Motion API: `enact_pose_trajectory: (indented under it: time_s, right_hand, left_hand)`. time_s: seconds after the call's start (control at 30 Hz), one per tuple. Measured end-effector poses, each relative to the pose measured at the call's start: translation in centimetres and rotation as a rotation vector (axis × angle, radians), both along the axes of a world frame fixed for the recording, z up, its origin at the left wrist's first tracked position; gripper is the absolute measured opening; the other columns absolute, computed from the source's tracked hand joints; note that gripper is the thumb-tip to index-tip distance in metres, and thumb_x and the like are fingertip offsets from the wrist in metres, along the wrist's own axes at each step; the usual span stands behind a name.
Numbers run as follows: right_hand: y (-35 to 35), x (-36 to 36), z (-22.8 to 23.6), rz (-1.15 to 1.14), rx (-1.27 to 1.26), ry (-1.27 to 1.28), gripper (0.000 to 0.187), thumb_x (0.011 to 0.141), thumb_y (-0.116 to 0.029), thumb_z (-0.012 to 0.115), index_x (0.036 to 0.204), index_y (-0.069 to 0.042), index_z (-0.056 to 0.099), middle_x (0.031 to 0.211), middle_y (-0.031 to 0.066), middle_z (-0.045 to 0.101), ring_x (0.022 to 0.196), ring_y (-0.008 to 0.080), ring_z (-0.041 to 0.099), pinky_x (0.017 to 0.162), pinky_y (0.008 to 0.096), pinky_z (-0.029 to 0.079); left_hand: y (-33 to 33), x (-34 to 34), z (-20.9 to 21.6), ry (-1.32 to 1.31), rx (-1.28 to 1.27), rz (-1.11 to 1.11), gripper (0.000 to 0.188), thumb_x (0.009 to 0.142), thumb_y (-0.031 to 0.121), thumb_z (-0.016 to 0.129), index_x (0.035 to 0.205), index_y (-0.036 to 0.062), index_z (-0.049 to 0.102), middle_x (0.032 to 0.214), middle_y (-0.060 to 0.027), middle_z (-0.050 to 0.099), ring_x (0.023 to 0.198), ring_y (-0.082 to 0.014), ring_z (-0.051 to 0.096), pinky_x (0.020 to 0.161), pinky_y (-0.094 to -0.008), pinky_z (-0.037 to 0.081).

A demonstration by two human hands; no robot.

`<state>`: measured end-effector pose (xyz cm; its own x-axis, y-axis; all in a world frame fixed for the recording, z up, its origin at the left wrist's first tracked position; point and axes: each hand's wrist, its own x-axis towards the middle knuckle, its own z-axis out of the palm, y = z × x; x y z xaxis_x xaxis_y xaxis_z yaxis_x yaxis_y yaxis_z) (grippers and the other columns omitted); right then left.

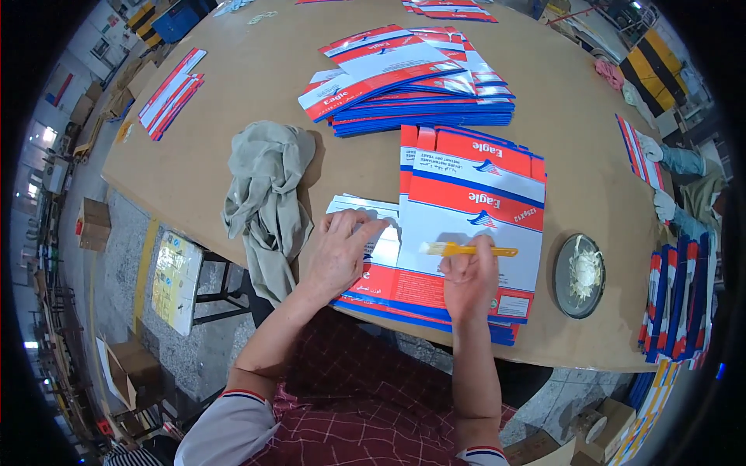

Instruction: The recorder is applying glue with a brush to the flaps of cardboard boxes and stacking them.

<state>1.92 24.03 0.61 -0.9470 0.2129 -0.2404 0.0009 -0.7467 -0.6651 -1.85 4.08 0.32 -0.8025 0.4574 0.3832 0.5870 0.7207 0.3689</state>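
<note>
My right hand [472, 279] grips a small flat brush [497, 252] with a yellow handle, its pale bristles pointing left. The brush is over a stack of flat printed cartons [509, 233] in red, white and blue at the table's near edge. My left hand [336, 247] rests on the flat cartons at the left of this stack, palm down with bent fingers spread apart. Right of the stack, a dark round dish [566, 299] bears a heap of white paste [584, 270]. Left of my left hand, a crumpled grey-green cloth [268, 186] lies on the table.
A larger pile of flat cartons [420, 116] lies beyond the stack. More cartons [172, 93] are at the far left of the brown table [194, 163]. On the right, another person's gloved hands [657, 175] hold a carton, above standing folded cartons [676, 299].
</note>
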Motion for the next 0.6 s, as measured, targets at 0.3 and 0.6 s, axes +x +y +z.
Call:
enact_pose_trajectory:
  time_s: [0.3,0.6]
  right_hand:
    - [0.46,-0.04,-0.25,0.042,-0.034,0.07,0.017,0.091,-0.025,0.044,0.078,-0.014,0.044,0.049,-0.0008,0.037,0.044,0.0066,0.033,0.05,0.0259,0.036]
    - [0.46,-0.2,-0.24,0.047,-0.035,0.05,0.017,0.09,-0.024,0.047,0.077,-0.013,0.046,0.047,-0.0002,0.039,0.041,0.0069,0.034,0.05,0.0256,0.038]
  left_hand:
    - [0.27,0.35,-0.14,-0.029,0.007,0.038,0.04,0.067,-0.007,0.05,0.105,0.0049,0.056,0.1,-0.012,0.052,0.096,-0.0292,0.049,0.082,-0.0388,0.037]
    - [0.18,0.41,-0.34,0.036,-0.037,-0.012,0.039,0.067,-0.003,0.05,0.105,0.0023,0.055,0.099,-0.0114,0.052,0.097,-0.0282,0.048,0.083,-0.0383,0.036]
